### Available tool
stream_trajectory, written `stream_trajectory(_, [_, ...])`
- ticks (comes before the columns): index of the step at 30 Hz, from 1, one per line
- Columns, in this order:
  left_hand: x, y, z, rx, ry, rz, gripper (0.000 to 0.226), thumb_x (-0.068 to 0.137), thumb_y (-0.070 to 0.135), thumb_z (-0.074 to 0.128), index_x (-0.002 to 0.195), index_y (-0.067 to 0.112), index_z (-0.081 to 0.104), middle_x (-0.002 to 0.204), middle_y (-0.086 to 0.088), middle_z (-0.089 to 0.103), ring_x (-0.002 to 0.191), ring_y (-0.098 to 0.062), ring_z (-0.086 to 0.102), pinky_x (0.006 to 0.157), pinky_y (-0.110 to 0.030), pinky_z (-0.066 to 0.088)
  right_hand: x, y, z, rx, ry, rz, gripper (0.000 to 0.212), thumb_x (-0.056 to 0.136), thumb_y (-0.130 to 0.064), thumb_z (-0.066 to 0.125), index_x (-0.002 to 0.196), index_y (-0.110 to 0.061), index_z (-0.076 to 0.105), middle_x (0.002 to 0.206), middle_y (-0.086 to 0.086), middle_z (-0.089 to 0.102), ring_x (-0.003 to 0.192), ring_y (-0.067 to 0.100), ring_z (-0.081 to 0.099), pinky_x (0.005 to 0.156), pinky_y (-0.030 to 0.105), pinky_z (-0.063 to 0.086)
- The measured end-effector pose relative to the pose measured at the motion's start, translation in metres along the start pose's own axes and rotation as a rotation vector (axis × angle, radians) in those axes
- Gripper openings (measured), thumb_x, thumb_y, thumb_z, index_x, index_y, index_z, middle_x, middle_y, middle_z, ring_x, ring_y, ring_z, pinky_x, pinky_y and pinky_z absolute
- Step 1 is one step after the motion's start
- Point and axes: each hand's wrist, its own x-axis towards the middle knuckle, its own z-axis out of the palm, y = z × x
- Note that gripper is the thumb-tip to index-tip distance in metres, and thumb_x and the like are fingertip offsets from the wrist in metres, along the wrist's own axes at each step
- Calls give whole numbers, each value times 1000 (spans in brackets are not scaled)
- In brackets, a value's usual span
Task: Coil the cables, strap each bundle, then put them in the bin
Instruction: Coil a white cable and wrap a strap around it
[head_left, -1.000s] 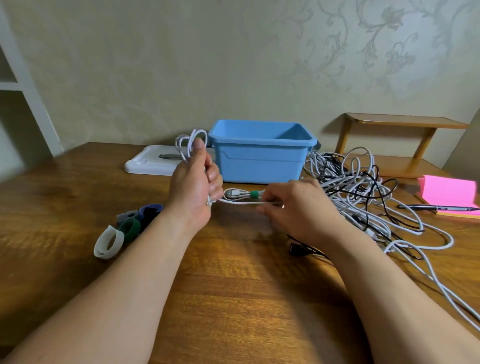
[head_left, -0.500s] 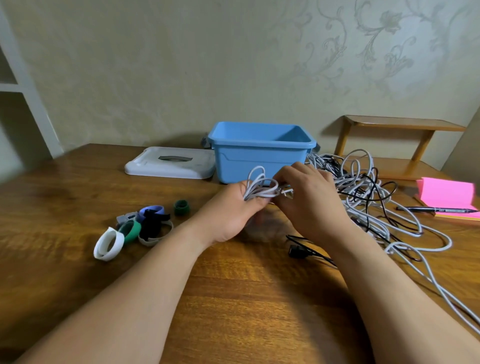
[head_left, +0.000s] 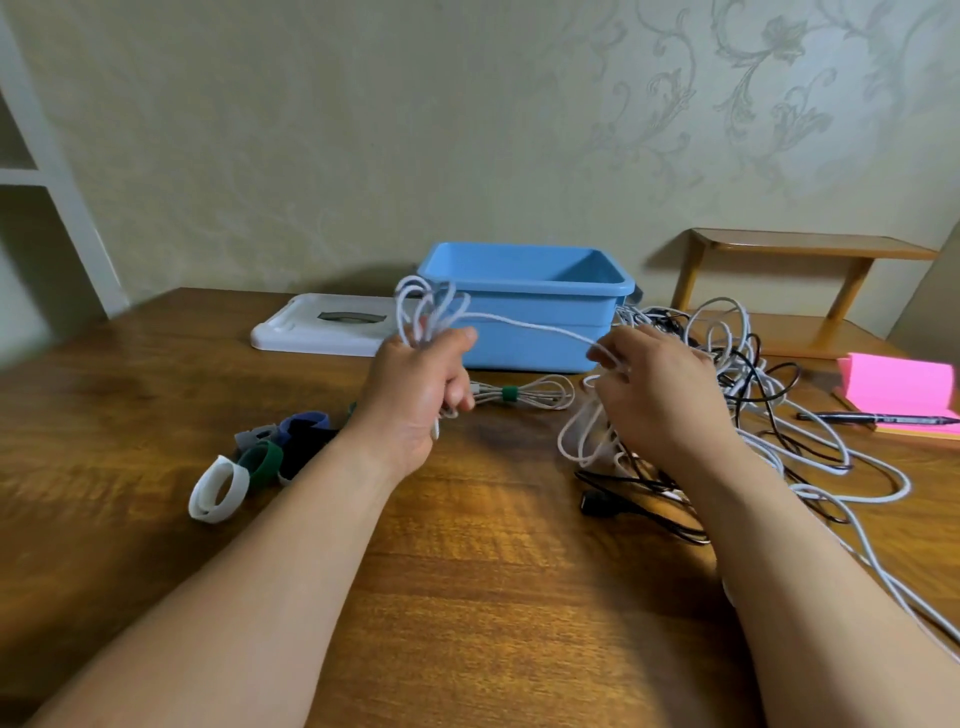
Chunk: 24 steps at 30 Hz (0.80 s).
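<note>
My left hand (head_left: 421, 395) grips a white cable coil (head_left: 428, 306), whose loops stick up above the fist in front of the blue bin (head_left: 524, 306). A strand of that cable runs right to my right hand (head_left: 654, 395), which pinches it between the fingers. Between the hands, on the table, lies a finished white bundle with a green strap (head_left: 511, 393). A tangle of white and black cables (head_left: 753, 415) spreads at the right. Loose straps (head_left: 260, 462) in white, green, blue and grey lie at the left.
The bin's white lid (head_left: 322, 327) lies flat left of the bin. A small wooden shelf (head_left: 810, 291) stands at the back right. A pink notepad (head_left: 898, 384) and a black pen (head_left: 872, 417) sit near the right edge. A black plug (head_left: 597, 503) lies under my right wrist.
The hands were together on the coil; now they have drawn apart. My left hand lifted the coil and my right hand slid along the strand to the right.
</note>
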Motion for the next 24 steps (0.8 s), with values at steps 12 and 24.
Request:
stream_trajectory(12, [-6, -8, 18, 13, -32, -168, 32, 103, 45, 66, 85, 20, 62, 58, 5, 42, 54, -14, 42, 59, -34, 44, -9, -32, 13, 374, -4, -30, 29, 111, -47, 44, 98, -23, 54, 77, -7, 73, 71, 13, 64, 71, 43, 52])
stream_trajectory(24, [-15, -6, 27, -131, -193, -77, 24, 91, 43, 75, 91, 20, 82, 99, -4, 81, 102, -18, 77, 101, -41, 56, -20, -48, 17, 185, -194, -249, 30, 110, -53, 38, 121, -32, 56, 98, -4, 74, 91, 30, 67, 71, 42, 50])
